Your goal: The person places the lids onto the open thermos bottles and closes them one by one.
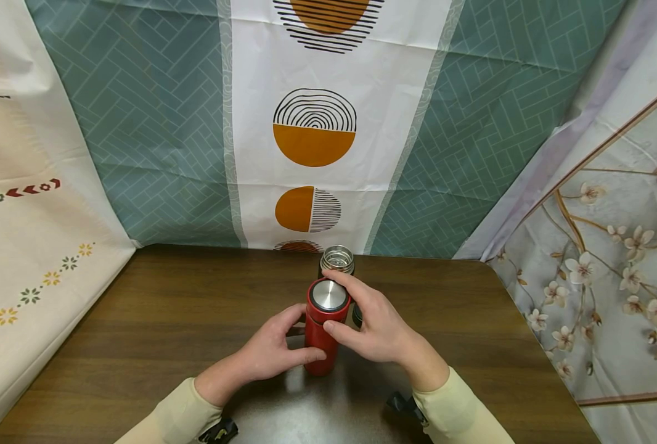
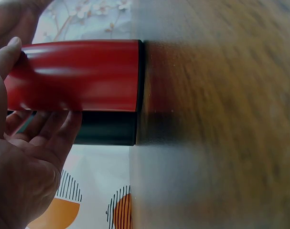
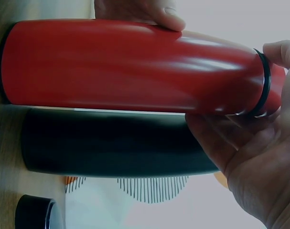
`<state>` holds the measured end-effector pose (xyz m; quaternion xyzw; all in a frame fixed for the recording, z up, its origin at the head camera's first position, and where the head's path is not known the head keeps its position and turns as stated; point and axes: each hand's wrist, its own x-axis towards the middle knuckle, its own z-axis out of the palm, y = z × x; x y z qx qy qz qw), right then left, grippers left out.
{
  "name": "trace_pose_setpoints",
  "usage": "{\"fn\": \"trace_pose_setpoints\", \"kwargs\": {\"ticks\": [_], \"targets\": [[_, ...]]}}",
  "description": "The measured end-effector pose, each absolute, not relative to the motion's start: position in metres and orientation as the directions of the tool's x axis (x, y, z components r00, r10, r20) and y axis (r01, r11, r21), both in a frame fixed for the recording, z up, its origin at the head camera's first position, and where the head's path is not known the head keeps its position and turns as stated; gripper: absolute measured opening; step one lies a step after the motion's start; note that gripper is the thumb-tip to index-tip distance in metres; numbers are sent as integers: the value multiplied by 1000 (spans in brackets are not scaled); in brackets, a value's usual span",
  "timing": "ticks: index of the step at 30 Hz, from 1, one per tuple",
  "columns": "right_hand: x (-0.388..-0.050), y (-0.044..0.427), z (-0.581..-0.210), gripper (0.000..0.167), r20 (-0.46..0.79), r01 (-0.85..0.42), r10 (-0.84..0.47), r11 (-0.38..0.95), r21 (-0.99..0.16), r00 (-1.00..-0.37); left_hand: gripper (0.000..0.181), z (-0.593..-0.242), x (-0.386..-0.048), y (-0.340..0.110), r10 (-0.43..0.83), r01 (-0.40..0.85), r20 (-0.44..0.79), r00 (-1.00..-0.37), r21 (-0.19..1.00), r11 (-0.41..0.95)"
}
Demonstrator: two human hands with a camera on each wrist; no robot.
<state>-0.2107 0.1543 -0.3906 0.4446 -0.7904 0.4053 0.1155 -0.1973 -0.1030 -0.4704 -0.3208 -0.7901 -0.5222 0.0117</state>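
A red thermos [image 1: 322, 345] with a silver-topped lid [image 1: 330, 295] stands upright on the table. My left hand [image 1: 270, 348] holds its body from the left, thumb on the near side and fingers round the far side. At the top right, my right hand [image 1: 381, 324] grips round the lid, its thumb near the dark seam ring [image 3: 265, 83]. Right behind stands a dark thermos [image 3: 111, 143], uncapped, its steel mouth [image 1: 337, 258] showing. Its body is mostly hidden by the red one in the head view.
A small dark lid [image 3: 35, 212] lies on the wooden table [image 1: 206, 290] to the right of the dark thermos, partly behind my right hand in the head view. Patterned cloth [image 1: 162, 123] hangs along the back, left and right sides.
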Motion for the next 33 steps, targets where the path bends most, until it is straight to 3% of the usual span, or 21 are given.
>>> {"fn": "trace_pose_setpoints", "kwargs": {"ticks": [22,33], "targets": [[-208,152,-392,76,524,-737,-540,319,-596,-658,68,-471,-198,-103,495,511,341,-799,819,262],[-208,151,-390,83,527,-749,-556,313,-584,-643,67,-471,-198,-103,491,520,352,-797,813,260]]}}
